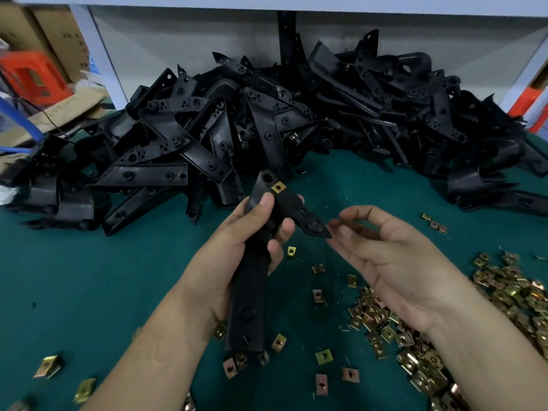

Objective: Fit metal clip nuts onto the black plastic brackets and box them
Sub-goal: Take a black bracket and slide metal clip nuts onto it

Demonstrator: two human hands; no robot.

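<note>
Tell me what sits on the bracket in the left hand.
One metal clip nut sits near the top of the bracket, above the thumb of the left hand. The palm hides its back.

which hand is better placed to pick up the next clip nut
Right, probably. The right hand looks empty and hovers beside the heap of brass-coloured metal clip nuts, while the left hand grips the long black plastic bracket, so it is busy.

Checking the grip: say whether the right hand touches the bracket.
Cannot tell. Head view: right hand blurs at the bracket tip; neither gap nor contact shows.
</note>
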